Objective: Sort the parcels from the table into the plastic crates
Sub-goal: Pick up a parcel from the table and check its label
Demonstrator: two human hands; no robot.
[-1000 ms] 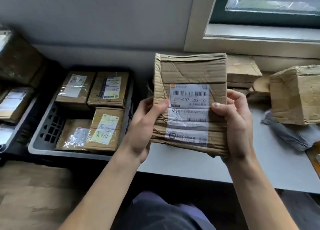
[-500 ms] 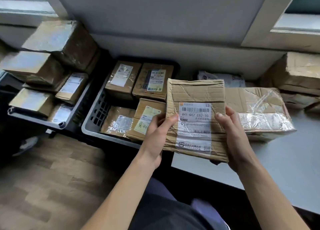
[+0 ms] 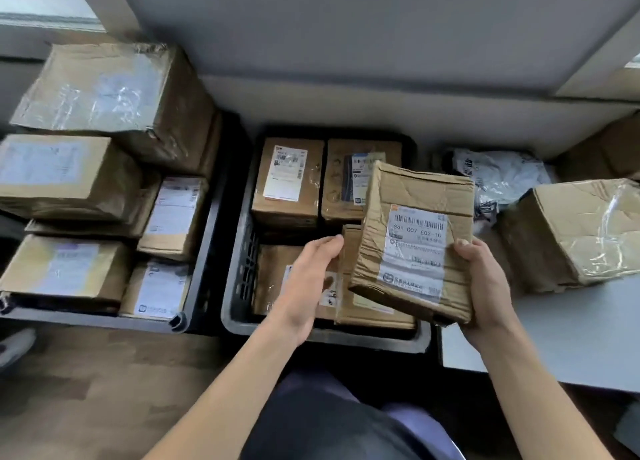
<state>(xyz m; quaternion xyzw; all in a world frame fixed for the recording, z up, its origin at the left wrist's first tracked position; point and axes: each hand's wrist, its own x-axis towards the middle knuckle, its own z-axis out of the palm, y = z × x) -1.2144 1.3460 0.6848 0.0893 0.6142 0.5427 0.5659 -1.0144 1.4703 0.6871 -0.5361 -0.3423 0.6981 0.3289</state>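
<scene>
Backdrop: grey wall [image 3: 346, 44] behind, wood floor below, white counter [image 3: 571, 338] at my right.
Parcel in hand: labelled carton [image 3: 415, 196], label up, held tilted above the right half of the dark crate [image 3: 311, 338]; I see it touching nothing inside.
Right grip [image 3: 485, 286]: fingers and thumb clamped round the carton's near right corner, carrying it alone.
Left grip [image 3: 308, 283]: off the carton, fingers relaxed and slightly apart just beside its left edge, holding nothing.
Relation that matters: the crate lies below and left of my right grip; the carton's long axis runs away from me, much like the parcels beneath. My left grip is nearer the crate's middle (handy for steadying).
Count, dark crate: four parcels [image 3: 287, 179], two back, two front, so this one likely goes on top.
Count, left crate [image 3: 104, 321]: at least six, stacked, blurred.
Count, counter: two cartons, the big carton [image 3: 571, 238] nearest, plus one poly bag [image 3: 502, 175].
</scene>
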